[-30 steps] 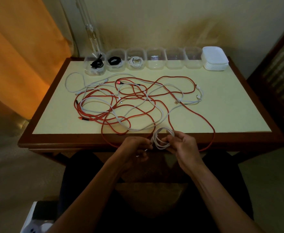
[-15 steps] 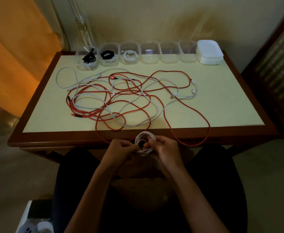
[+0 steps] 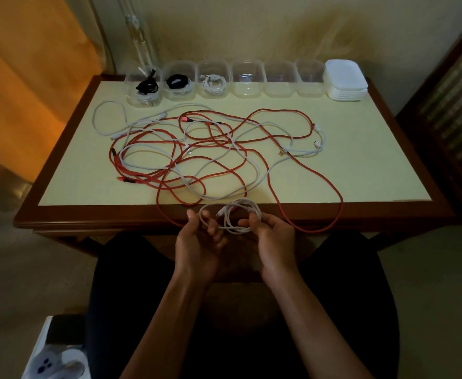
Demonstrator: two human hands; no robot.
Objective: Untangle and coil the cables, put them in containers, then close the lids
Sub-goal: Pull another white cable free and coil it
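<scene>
White thin cable coil hangs between both hands at the near table edge: left hand with fingers loosely curled through one loop, right hand curled round the other side. Beyond, a tangle of red braided and white cables awaits sorting. Farthest, three of six clear plastic containers hold coils; the white lid stack lies untouched. Since half a second ago the coil has spread wider

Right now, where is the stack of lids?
In the head view, the stack of lids stands at the table's far right corner, just right of the last empty container in the row.
</scene>
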